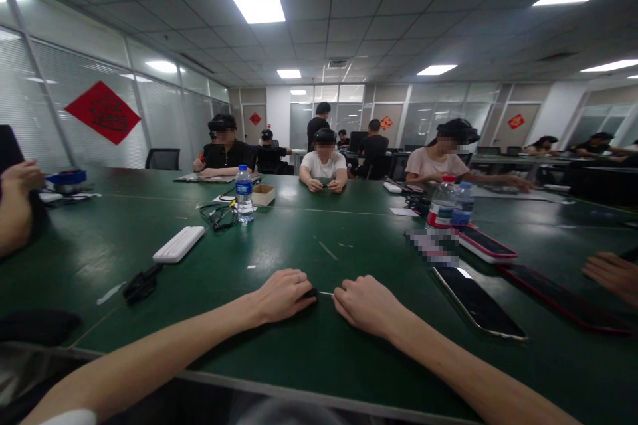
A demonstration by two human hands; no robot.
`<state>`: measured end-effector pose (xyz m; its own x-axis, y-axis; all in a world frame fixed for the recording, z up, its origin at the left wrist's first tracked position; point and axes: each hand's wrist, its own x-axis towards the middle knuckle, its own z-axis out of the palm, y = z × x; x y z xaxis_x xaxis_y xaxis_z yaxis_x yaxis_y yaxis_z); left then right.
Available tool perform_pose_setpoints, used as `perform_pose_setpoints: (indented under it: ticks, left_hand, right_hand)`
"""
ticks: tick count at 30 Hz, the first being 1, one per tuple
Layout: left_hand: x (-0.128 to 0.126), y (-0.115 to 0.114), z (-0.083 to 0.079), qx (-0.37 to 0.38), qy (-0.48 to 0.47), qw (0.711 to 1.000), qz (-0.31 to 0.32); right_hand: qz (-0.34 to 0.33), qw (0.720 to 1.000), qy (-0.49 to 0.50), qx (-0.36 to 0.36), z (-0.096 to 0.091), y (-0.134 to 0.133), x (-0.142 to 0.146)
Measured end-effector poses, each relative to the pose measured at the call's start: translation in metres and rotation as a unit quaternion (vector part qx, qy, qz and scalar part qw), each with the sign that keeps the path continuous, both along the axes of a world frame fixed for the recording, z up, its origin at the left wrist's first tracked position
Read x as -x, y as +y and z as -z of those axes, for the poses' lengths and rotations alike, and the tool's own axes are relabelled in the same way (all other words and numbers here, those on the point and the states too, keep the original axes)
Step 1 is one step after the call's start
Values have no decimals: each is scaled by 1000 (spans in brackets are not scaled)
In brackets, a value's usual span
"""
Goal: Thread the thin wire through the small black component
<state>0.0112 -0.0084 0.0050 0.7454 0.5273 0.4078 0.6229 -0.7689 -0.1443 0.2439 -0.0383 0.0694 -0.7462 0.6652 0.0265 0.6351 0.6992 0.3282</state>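
My left hand (286, 296) rests low over the near part of the green table, its fingers bent and held together around a small dark object (312, 293) that is mostly hidden. To its right, my right hand (367, 305) is curled closed, thumb side toward the left. A thin white stick (325, 293) spans the short gap between the two hands and runs into the right fingertips. Whether it joins the dark object cannot be made out. A black phone (479, 302) lies to the right of my right hand.
The green table (279, 239) holds a white power bank (179, 244), a black clip-like item (142, 284), a water bottle (244, 194), a small box (263, 195), cables (218, 216), a red-capped bottle (442, 202) and a pink-edged phone (486, 241). Several people sit around; another person's hand (611, 275) is at right.
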Motion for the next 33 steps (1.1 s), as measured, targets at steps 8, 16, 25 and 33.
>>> perform_pose_setpoints:
  ticks: [8,16,25,33]
  left_hand:
    - [6,6,1,119,-97,988,5]
    - [9,11,0,194,-135,971,30]
    - [10,11,-5,217,-135,966,41]
    - [8,9,-6,189,-108,976,15]
  right_hand:
    - [-4,1000,26,15,2,9,-5]
    - [-27,996,69,58,6,20,-12]
    - [-32,988,118,95,10,24,-15]
    - [-41,976,171,132,13,33,-20]
